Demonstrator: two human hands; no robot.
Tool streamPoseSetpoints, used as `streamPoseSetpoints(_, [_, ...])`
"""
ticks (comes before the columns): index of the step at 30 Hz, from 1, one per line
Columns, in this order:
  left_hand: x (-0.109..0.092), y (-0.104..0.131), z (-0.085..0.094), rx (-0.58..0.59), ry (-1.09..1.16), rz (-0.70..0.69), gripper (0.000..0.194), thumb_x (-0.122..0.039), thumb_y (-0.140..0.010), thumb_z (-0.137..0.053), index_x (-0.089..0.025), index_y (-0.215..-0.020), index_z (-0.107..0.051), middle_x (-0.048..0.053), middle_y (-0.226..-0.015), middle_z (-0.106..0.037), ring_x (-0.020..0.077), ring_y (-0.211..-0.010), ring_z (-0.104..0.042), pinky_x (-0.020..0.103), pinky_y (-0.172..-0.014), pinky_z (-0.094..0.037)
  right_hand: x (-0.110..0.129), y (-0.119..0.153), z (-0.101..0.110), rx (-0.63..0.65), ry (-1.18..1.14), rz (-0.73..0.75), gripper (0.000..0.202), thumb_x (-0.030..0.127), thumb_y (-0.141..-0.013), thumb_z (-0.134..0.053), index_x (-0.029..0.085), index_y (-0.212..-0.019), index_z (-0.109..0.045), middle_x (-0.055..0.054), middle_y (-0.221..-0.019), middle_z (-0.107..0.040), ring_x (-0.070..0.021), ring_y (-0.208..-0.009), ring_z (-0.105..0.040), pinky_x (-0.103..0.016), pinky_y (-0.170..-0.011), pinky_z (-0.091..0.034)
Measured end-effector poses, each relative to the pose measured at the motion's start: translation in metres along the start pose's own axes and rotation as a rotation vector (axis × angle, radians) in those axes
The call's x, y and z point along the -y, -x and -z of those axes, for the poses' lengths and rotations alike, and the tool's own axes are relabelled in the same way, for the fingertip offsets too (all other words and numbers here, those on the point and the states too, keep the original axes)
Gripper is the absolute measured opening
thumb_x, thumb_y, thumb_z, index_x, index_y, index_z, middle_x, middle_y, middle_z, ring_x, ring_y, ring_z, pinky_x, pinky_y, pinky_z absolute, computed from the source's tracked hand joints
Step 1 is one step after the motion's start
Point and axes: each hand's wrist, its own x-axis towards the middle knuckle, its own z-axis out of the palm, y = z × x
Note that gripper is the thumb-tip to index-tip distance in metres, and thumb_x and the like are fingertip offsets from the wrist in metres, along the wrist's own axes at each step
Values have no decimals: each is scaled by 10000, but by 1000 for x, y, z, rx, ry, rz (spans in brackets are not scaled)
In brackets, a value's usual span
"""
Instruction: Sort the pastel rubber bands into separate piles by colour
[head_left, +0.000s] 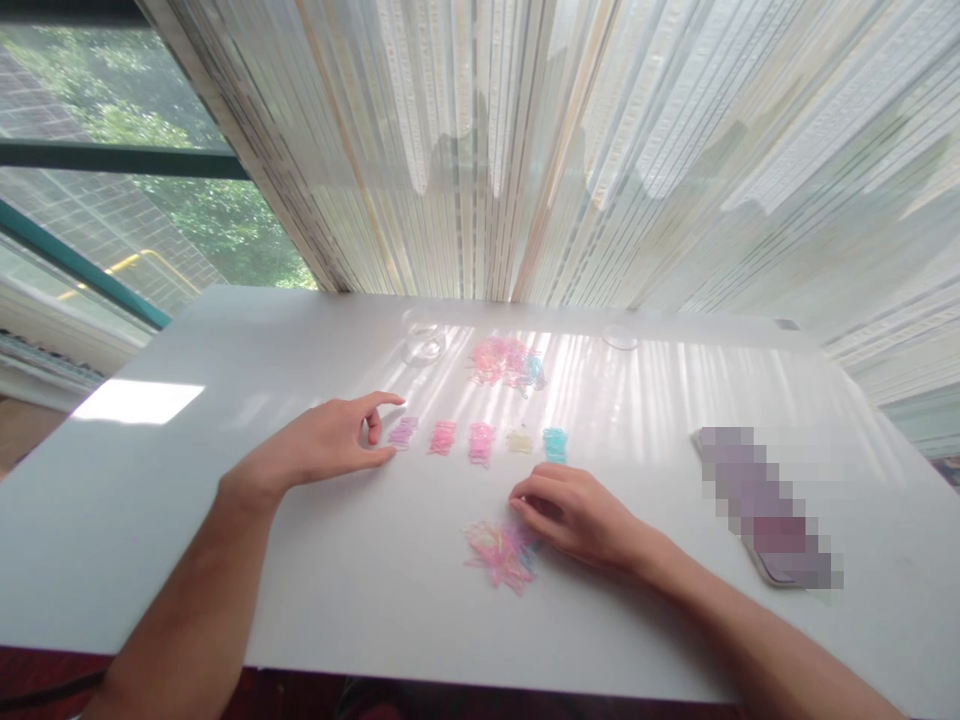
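My left hand [341, 437] has thumb and index finger spread around the left side of a small purple stack [403, 432], holding nothing. To its right, in a row, lie a coral-red stack [442, 437], a pink stack [481, 443], a pale yellow stack [519, 441] and a blue stack [555, 445] of thin small pieces. My right hand [574, 510] rests below the blue stack with curled fingers; whatever its fingertips may hold is too small to make out. Beside it is a loose multicoloured pile [501, 555]. Another mixed pile [506, 362] lies farther back.
A clear round container [424, 346] and a clear round lid [620, 338] sit toward the back of the white table [337, 600]. On the right lies a blurred, phone-like object [765, 510]. Striped curtains [480, 150] hang behind the table.
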Motion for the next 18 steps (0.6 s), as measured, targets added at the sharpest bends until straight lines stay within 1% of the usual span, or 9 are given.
streamPoseSetpoints(5, [-6,-2,-4,24,28,-13,547,-417,-833,-592,-300,-1365,-554,-31,-863,-713,171,-736,-669,247,-665,-482,0,0,0,5,-1,-5,210,229,-1000,-493,177,-902,-672,-30,-745,-616,-147,-669,-537,-267,-631,-410])
streamPoseSetpoints(11, [-9,-3,-4,8,46,-17,496,-411,-827,-575,-292,-1307,-615,-36,-805,-714,166,-695,-664,239,-632,-478,0,0,1,7,1,-7,214,229,-1003,-490,179,-895,-668,-29,-740,-615,-148,-671,-537,-268,-632,-408])
streamPoseSetpoints(15, [-5,-3,-5,-15,36,-37,459,-414,-843,-574,-294,-1283,-630,-31,-793,-698,158,-670,-650,236,-615,-474,0,0,0,3,1,-6,208,230,-1002,-496,179,-893,-667,-28,-743,-616,-147,-673,-538,-266,-634,-408])
streamPoseSetpoints(18, [1,-3,-4,-36,28,-52,480,-433,-836,-598,-295,-1295,-618,-25,-838,-701,154,-673,-641,238,-623,-477,-1,0,-1,5,6,-2,203,227,-1000,-497,180,-894,-664,-27,-744,-618,-148,-679,-541,-267,-639,-407])
